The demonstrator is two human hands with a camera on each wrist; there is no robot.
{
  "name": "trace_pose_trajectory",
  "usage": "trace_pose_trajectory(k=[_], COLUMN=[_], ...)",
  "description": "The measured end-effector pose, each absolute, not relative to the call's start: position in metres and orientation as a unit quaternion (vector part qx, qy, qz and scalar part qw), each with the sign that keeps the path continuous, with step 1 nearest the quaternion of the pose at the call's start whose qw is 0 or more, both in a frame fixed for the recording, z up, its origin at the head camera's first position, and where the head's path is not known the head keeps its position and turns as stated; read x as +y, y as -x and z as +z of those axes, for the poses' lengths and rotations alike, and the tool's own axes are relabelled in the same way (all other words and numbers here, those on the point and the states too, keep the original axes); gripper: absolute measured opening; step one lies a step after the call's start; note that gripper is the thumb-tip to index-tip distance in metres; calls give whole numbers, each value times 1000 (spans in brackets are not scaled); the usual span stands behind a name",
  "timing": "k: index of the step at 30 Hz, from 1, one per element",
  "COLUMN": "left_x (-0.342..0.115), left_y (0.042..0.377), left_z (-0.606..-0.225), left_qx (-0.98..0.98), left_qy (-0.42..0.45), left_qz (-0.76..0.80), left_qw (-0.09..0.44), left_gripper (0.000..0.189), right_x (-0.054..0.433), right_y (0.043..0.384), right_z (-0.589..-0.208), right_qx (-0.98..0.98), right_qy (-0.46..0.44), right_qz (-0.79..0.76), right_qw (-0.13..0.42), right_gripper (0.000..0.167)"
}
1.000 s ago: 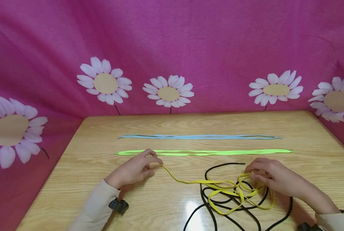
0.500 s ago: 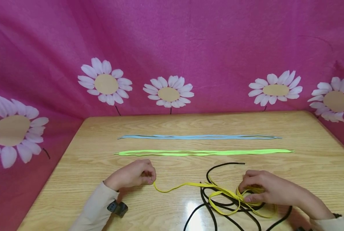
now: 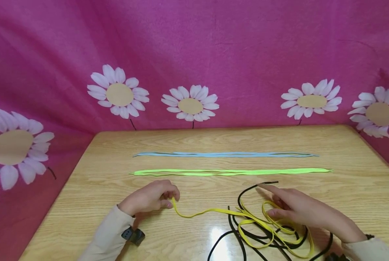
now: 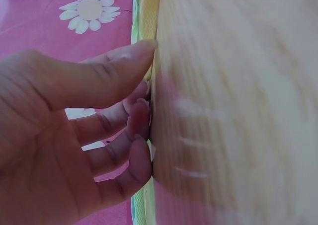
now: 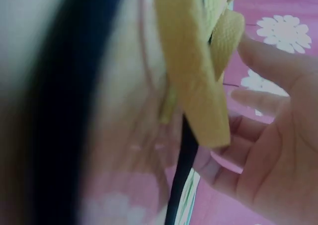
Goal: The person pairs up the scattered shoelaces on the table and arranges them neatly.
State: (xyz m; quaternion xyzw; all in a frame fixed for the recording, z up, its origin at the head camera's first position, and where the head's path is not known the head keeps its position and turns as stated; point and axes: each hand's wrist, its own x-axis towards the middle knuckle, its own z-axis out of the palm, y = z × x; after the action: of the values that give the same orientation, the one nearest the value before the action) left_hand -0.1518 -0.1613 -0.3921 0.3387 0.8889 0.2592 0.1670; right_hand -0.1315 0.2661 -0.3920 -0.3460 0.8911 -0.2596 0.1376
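In the lower left, the left hand (image 3: 151, 196) pinches a flat yellow shoelace (image 3: 221, 210); lower right, the right hand (image 3: 303, 207) spreads loosely by a black cord (image 3: 239, 198).

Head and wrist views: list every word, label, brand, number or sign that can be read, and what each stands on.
None: no readable text in any view.
The magenta cloth backdrop carries only printed daisies.
No lettering shows on the flat yellow lace, thin black cord, flat neon-green lace or flat light-blue lace.
Any marking on the small black device by the left sleeve is too small to read.
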Motion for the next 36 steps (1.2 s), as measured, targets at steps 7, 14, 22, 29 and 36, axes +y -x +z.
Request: trace_pose_trajectory(k=[7,14,22,29,36], left_x=[-165,-169,-183,-198,-212], left_y=[151,150,151,150,150], left_z=[-392,-387,-380,-367,-357], left_qx=[882,880,879,859,857], left_qy=[-352,-344,-332,-340,-324], left_qz=[262,267,283,320,331], left_qw=[173,189,195,212,226], left_gripper=[15,13,13,16,12], right_x=[255,262,268,251,237], right_y=[140,133,117,105,96], right_z=[-388,-392,-392,-391,-394], right_qx=[904,891,888,898,875], right_qy=[316,339,345,371,409], right_qz=[-233,-251,-248,-232,-240], right_qw=[171,165,174,53,97], right_gripper=[62,36,31,14,15])
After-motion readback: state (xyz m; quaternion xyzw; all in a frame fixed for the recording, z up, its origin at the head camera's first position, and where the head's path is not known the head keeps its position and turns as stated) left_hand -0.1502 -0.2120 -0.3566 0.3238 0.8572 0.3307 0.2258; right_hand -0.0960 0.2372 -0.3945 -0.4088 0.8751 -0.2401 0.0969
